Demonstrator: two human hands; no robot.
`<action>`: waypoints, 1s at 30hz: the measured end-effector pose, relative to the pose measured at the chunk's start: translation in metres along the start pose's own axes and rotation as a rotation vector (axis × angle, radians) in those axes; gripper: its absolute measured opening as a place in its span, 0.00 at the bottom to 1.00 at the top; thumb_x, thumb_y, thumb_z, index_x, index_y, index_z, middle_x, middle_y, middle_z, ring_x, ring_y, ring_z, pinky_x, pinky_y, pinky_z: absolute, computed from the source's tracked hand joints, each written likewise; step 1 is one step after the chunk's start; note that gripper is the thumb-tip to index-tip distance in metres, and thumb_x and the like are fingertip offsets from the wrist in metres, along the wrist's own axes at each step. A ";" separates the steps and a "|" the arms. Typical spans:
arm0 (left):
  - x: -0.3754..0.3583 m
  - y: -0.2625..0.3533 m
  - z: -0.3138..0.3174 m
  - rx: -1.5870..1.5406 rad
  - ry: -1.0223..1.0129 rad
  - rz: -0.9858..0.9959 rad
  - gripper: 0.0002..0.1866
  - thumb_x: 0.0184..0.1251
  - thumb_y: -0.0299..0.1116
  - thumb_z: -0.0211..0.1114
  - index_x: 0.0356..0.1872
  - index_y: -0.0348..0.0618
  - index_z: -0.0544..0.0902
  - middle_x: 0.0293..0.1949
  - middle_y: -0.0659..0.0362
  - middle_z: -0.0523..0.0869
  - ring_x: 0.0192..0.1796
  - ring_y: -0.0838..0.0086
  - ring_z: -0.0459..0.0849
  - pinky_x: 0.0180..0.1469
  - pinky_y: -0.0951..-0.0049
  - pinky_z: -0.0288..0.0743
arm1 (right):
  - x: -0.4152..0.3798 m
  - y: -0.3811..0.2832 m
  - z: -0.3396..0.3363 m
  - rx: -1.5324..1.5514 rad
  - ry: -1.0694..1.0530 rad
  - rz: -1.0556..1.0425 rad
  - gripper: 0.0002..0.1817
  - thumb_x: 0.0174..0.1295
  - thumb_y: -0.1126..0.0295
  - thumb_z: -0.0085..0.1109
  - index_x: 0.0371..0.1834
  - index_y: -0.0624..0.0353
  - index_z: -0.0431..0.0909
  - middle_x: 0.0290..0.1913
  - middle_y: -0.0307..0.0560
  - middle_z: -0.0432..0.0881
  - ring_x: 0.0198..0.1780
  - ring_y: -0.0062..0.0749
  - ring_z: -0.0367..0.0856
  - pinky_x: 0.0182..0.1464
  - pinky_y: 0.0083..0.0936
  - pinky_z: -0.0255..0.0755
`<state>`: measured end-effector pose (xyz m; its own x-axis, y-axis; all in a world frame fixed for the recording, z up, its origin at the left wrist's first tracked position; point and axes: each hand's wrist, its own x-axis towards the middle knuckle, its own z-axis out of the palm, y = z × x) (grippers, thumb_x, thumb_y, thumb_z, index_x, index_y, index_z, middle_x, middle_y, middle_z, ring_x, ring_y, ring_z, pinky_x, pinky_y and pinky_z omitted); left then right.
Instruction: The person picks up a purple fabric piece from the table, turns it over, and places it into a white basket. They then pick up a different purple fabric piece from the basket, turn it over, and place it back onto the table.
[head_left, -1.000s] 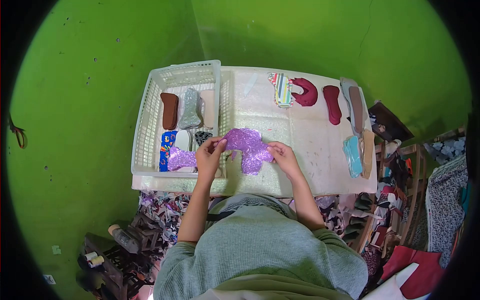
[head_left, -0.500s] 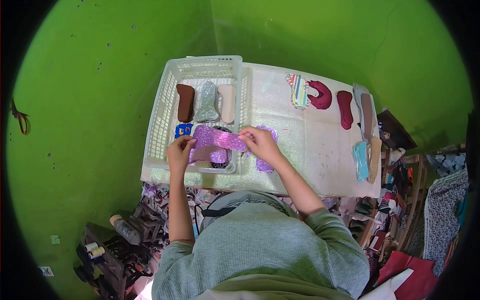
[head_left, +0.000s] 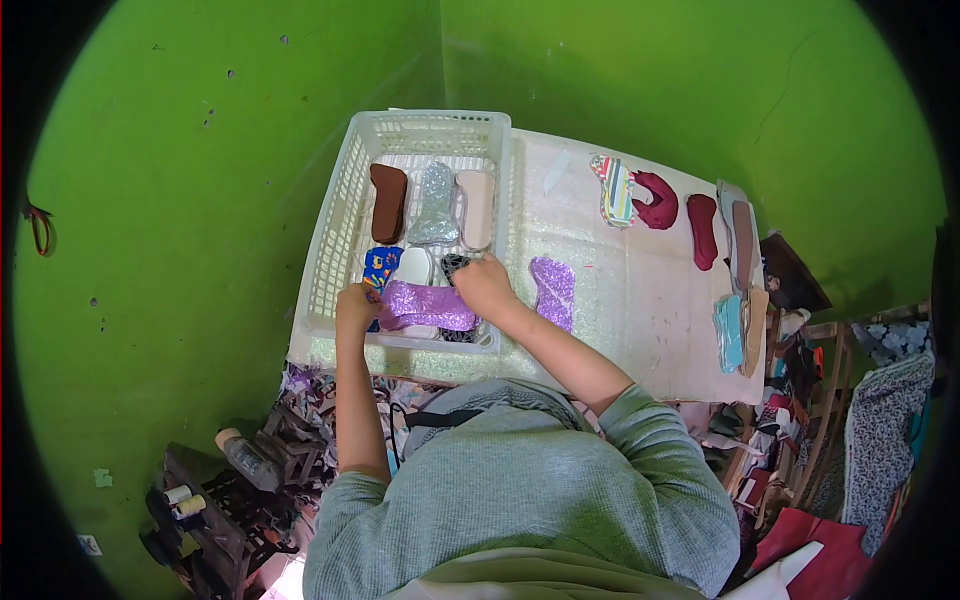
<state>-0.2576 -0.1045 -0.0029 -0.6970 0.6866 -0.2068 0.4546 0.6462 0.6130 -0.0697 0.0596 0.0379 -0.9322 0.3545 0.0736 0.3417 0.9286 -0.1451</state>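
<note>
My left hand (head_left: pixel 357 306) pinches the left end of a purple glittery cut-out piece (head_left: pixel 428 303), shaped like a sole. At its other end is my right hand (head_left: pixel 484 286), with the fingers curled down and partly hidden. The piece lies low inside a white plastic basket (head_left: pixel 322 250), crosswise on other cut-outs. Beneath and around it show a blue patterned piece (head_left: pixel 382 264), a white piece (head_left: pixel 415 264) and a black patterned piece (head_left: pixel 455 266). Outside, on the table, rests another purple glittery piece (head_left: pixel 553 292).
Brown (head_left: pixel 388 204), silver glitter (head_left: pixel 434 205) and beige stacks (head_left: pixel 476 210) fill the basket's far row. Striped (head_left: pixel 613 190) and maroon cut-outs (head_left: pixel 702 232) lie at the table's far right, with turquoise ones (head_left: pixel 729 333) nearer. Fabric scraps (head_left: pixel 300 400) cover the floor.
Both hands have lowered the purple piece onto the cut-outs in the basket. My right hand has shifted inward over the basket. The view has turned slightly.
</note>
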 end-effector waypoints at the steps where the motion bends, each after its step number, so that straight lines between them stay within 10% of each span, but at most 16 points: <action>1: 0.001 -0.001 0.000 -0.007 -0.036 -0.030 0.11 0.32 0.28 0.74 0.21 0.39 0.82 0.23 0.53 0.83 0.28 0.64 0.83 0.33 0.69 0.75 | 0.001 -0.001 0.001 -0.001 -0.001 -0.001 0.07 0.46 0.66 0.60 0.15 0.54 0.80 0.18 0.48 0.79 0.28 0.37 0.80 0.43 0.28 0.66; 30: 0.000 -0.010 0.018 0.234 0.004 -0.013 0.05 0.48 0.27 0.58 0.26 0.42 0.82 0.29 0.46 0.82 0.35 0.53 0.82 0.37 0.58 0.75 | 0.008 -0.014 -0.008 -0.233 -0.419 0.004 0.10 0.53 0.74 0.50 0.25 0.51 0.83 0.27 0.42 0.83 0.32 0.34 0.82 0.57 0.43 0.56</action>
<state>-0.2523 -0.1046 -0.0233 -0.7053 0.6771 -0.2102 0.5619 0.7146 0.4167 -0.0813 0.0502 0.0482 -0.8826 0.3273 -0.3375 0.3180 0.9443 0.0843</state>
